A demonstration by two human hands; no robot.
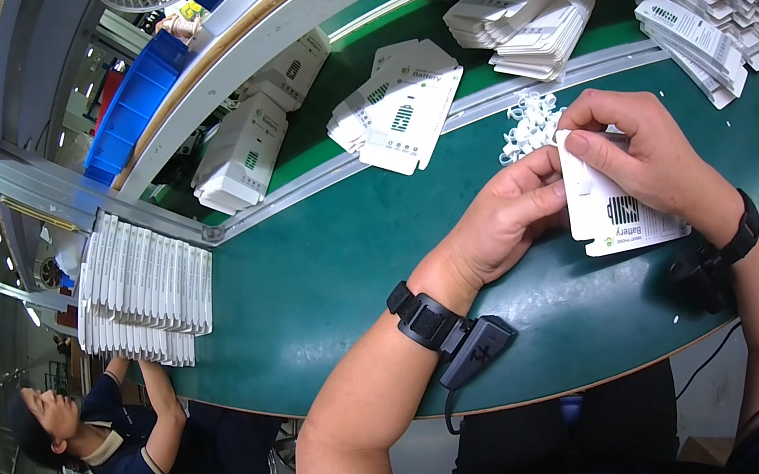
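Observation:
Both my hands are at a flat white battery carton [601, 216] with a black and green print, above the green table. My right hand [640, 148] grips its upper part, thumb on the front face and fingers curled over the top edge. At the left edge my left hand [513, 213] pinches the carton between thumb and fingers; the exact fingertip contact is partly hidden. Just beyond my hands lies a heap of small white plastic pieces [527, 125], partly covered by my right fingers.
A neat row of white cartons [143, 289] stands at the table's left end, beside a co-worker [128, 423]. Along the green shelf are loose flat cartons [409, 115], a carton stack [524, 19] and a large pile of cartons [714, 5]. A blue bin [135, 102] sits upper left.

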